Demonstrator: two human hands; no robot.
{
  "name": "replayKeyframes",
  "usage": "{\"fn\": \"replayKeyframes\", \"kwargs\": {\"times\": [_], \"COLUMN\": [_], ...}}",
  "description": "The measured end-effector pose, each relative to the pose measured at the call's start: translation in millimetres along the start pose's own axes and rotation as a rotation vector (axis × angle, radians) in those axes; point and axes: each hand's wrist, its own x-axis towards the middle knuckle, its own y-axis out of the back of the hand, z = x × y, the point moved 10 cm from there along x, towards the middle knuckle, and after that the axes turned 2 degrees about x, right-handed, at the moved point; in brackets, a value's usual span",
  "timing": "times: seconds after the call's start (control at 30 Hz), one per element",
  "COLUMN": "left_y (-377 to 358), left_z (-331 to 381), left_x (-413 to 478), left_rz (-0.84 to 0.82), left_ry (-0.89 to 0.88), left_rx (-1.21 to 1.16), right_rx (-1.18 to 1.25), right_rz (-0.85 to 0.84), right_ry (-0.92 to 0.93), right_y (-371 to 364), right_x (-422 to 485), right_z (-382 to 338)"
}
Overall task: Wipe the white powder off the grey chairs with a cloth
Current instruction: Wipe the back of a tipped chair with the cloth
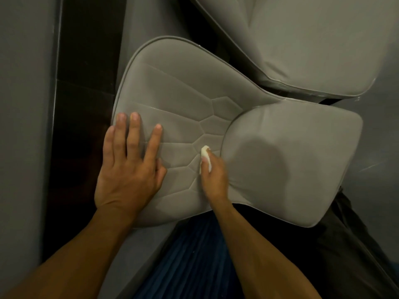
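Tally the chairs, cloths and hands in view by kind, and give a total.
Grey chairs: 2, the near chair and the far chair
White cloths: 1, the cloth
Hands: 2, the left hand and the right hand
Total: 5

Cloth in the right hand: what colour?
White. The cloth is bunched in the right hand, seen in the head view.

Dim, soft focus, round shadow on chair (269, 156), motion-blurred right hand (212, 171), wide-angle edge stretch
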Motion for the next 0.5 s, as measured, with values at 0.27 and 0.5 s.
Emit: {"fn": "replayKeyframes", "kwargs": {"times": [0.27,0.5], "left_y": [-2.3,-0.8], "left_z": [-0.4,0.0], "left_x": [-0.6,-0.1], "left_rz": [-0.026,-0.040], "left_ry": [0.007,0.008], "left_rx": [-0.002,0.012], "right_rx": [0.024,0.143], "right_rz": [-0.057,-0.190], "right_ry": [-0.495,-0.373], "right_y": [5.4,-24.5], "right_x": [49.5,19.3], "right_z": [88.2,46.3]}}
